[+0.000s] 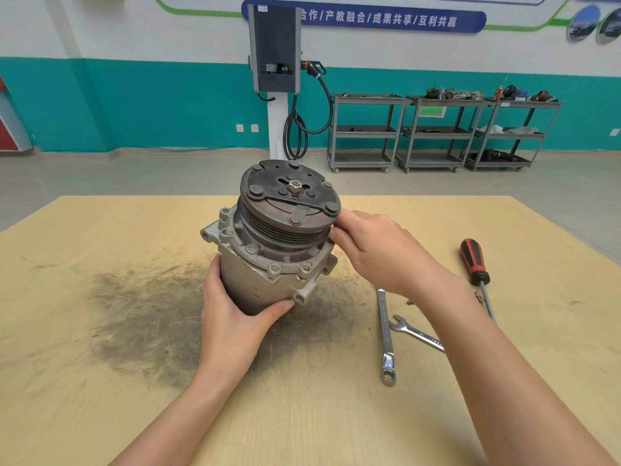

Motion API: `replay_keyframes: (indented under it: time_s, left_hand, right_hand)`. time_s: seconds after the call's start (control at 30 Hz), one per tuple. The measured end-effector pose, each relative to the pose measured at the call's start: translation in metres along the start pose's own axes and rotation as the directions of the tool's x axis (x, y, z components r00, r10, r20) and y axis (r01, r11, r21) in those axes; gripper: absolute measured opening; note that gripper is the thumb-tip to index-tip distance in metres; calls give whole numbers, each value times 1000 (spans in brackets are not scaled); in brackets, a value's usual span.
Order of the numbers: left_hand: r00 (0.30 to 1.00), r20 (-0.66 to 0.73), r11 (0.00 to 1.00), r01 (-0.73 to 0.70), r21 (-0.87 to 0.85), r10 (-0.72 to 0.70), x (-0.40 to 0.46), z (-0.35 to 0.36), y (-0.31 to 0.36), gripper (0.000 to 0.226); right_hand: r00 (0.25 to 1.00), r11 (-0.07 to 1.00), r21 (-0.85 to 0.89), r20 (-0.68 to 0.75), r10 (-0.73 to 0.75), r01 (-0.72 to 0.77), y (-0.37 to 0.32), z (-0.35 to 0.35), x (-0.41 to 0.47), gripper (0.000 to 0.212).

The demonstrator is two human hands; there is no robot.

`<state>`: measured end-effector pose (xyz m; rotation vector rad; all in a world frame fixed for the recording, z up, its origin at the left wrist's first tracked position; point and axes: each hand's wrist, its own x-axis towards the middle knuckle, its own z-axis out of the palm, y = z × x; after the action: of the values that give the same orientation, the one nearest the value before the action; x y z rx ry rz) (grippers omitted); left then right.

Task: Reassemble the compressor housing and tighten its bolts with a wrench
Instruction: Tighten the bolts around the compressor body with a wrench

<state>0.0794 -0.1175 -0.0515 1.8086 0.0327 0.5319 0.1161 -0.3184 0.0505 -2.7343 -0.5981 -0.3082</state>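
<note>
A grey metal compressor (268, 264) stands upright on the wooden table (100, 415), tilted a little, its dark rusty pulley plate (289, 196) facing up. My left hand (235, 321) grips the lower body of the housing from the near side. My right hand (379, 250) touches the right rim of the pulley and the housing flange, fingers curled against it. Bolt heads show around the flange. Two wrenches lie to the right: a long ring wrench (385, 334) and a shorter open-end wrench (415, 332).
A red and black screwdriver (475, 267) lies at the right, past my right forearm. A dark grimy smear (151, 314) covers the table under and left of the compressor. Grey tool carts (437, 132) and a wall charger (274, 48) stand far behind.
</note>
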Motion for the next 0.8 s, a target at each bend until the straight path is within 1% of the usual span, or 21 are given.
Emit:
replay_keyframes:
  time_s: [0.1, 0.23, 0.33, 0.43, 0.57, 0.7, 0.8]
  left_hand:
    - [1000, 2, 1000, 1, 1, -1, 0, 0, -1, 116]
    - [1000, 1, 1000, -3, 4, 3, 0, 0, -1, 116]
    - [1000, -3, 1000, -7, 3, 7, -1, 0, -1, 115]
    - [1000, -4, 1000, -19, 0, 19, 0, 0, -1, 112]
    - [1000, 1, 1000, -15, -3, 15, 0, 0, -1, 112]
    - [1000, 0, 1000, -17, 2, 17, 0, -1, -1, 112]
    - [1000, 0, 1000, -16, 2, 16, 0, -1, -1, 112]
  right_hand:
    - [1000, 998, -65, 8, -10, 10, 4, -5, -1, 29]
    - [999, 998, -47, 38, -29, 31, 7, -10, -3, 23]
    - [996, 998, -21, 68, -50, 51, 5, -8, -3, 26]
    - [996, 999, -11, 83, -41, 42, 3, -6, -3, 29]
    - [998, 999, -45, 70, -8, 11, 0, -4, -1, 35]
    - [992, 998, -65, 125, 11, -3, 7, -10, -3, 27]
    - [996, 1000, 3, 95, -3, 3, 8, -12, -4, 23]
